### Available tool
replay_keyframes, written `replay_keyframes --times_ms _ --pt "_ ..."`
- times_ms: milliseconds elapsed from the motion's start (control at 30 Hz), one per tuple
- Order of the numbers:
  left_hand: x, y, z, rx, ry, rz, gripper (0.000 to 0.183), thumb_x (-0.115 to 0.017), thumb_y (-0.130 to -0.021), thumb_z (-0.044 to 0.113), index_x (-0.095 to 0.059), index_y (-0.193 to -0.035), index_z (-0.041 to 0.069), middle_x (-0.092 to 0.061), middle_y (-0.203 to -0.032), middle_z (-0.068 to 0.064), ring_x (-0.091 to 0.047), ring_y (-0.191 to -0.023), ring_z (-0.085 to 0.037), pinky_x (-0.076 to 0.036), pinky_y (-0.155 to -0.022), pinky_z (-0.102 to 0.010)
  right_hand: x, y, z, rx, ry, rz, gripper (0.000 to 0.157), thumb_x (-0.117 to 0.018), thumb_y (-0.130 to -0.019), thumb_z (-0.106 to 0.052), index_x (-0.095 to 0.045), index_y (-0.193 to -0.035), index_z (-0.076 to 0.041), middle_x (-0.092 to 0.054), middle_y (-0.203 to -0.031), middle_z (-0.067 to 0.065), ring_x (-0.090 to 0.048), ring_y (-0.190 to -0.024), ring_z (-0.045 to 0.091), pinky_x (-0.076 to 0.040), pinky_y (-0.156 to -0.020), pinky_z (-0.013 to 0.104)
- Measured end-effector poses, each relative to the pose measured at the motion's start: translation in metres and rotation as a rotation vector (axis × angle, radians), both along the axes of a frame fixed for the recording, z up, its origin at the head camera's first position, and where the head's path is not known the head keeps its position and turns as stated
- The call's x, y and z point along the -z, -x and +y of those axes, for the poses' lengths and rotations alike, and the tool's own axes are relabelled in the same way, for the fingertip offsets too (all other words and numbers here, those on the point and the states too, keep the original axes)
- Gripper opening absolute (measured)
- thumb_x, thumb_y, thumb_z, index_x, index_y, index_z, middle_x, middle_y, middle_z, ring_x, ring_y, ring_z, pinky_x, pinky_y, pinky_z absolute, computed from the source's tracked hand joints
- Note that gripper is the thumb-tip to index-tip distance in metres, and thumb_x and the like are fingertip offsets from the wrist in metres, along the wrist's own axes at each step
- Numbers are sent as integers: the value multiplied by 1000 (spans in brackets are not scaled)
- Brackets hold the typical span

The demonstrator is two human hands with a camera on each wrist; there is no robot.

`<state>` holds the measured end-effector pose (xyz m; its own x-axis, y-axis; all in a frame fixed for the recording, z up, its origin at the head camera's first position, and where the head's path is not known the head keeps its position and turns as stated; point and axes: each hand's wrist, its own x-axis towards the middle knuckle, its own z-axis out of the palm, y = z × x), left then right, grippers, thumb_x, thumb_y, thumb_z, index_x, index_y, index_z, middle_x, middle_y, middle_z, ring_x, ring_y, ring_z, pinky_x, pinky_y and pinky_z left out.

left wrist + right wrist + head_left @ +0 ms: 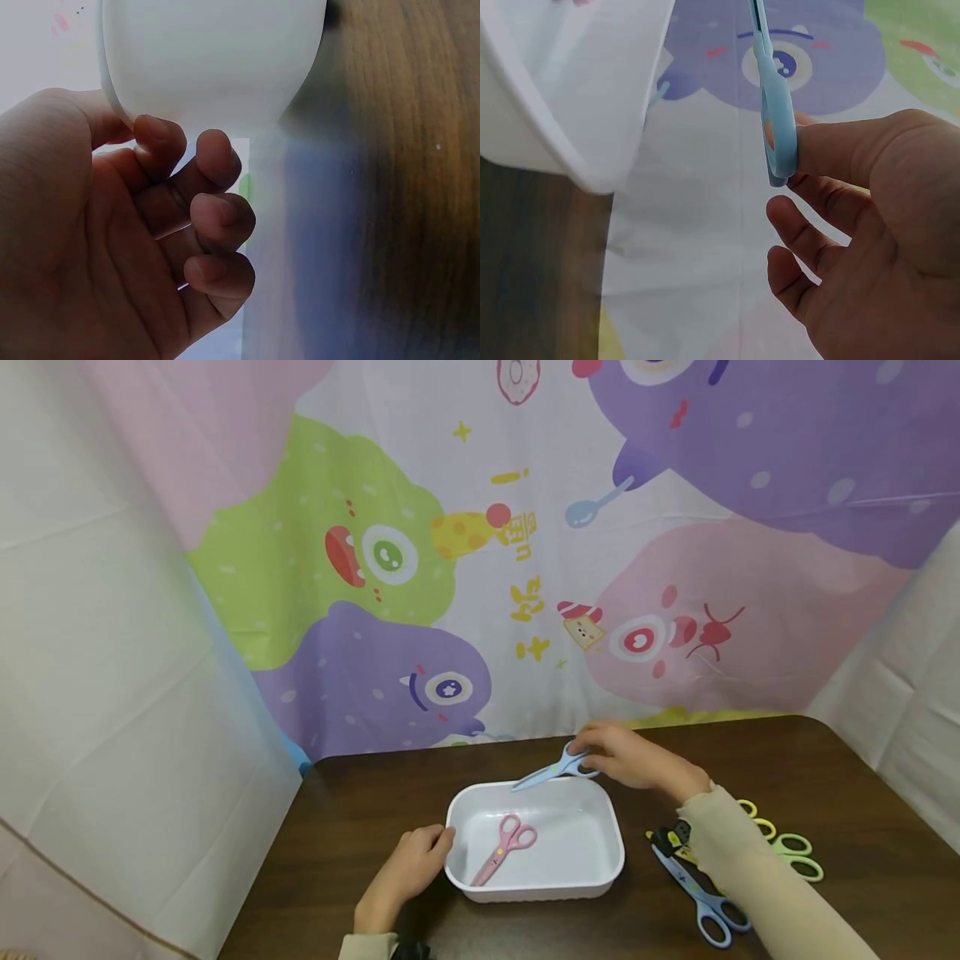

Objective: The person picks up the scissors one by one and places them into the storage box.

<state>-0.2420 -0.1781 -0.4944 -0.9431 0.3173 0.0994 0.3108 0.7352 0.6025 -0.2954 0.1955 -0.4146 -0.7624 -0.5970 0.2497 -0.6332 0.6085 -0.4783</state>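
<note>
Pinched by a handle loop in my right hand is a pair of light blue scissors, held above the far rim of a white plastic tray. Their blades point left, over the tray's back edge. The right wrist view shows thumb and forefinger on the blue loop, the other fingers loosely bent. My left hand grips the tray's left end, thumb and forefinger at the rim in the left wrist view. Inside the tray lies a pair of pink scissors, handles toward the back.
Right of the tray, another pair of blue scissors lies on the brown table. Beside it are green scissor handles and yellow ones, partly hidden under my right sleeve. A cartoon-printed cloth hangs behind the table.
</note>
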Motion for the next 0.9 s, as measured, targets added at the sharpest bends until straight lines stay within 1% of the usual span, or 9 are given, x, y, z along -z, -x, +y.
replay_keyframes --times_ms 200,400,467,633,800,900 --pt "-1 -1 0 4 -14 1 37 -52 -106 22 -53 -71 11 -42 -63 6 -43 -61 -11 -37 -57 -26 5 1 -9 -43 -12 17 19 -66 -98 -4 -74 -115 -7 -69 -113 5 -61 -109 26 -51 -96 47" --pt "0 2 -1 11 -1 11 37 -51 -106 23 -55 -71 12 -43 -63 6 -44 -61 -10 -37 -58 -26 8 1 -18 -59 -36 -26 18 -66 -99 -6 -74 -116 -8 -68 -115 5 -62 -111 26 -52 -97 46" --pt "0 3 -1 13 8 10 36 -50 -106 23 -56 -72 13 -43 -64 6 -44 -62 -10 -38 -58 -26 9 0 -22 -61 -42 -41 18 -66 -99 -6 -73 -116 -8 -69 -115 5 -62 -112 27 -52 -97 46" --pt "0 2 -2 16 11 9 36 -50 -106 24 -56 -73 13 -43 -63 6 -44 -62 -10 -38 -58 -26 11 -1 -31 -79 -54 -44 18 -67 -98 -7 -74 -114 -9 -69 -115 4 -59 -113 27 -47 -100 47" --pt "1 1 -2 19 4 21 37 -50 -106 23 -54 -71 13 -42 -63 6 -43 -60 -9 -37 -57 -26 11 -3 -41 -88 -62 -51 17 -69 -97 -7 -76 -113 -10 -69 -112 2 -55 -110 24 -45 -97 44" --pt "1 1 -2 14 6 9 36 -50 -106 22 -55 -72 13 -42 -63 6 -43 -60 -9 -37 -57 -26 11 -4 -46 -92 -74 -55 17 -69 -97 -7 -76 -112 -10 -69 -110 1 -55 -108 22 -45 -96 43"
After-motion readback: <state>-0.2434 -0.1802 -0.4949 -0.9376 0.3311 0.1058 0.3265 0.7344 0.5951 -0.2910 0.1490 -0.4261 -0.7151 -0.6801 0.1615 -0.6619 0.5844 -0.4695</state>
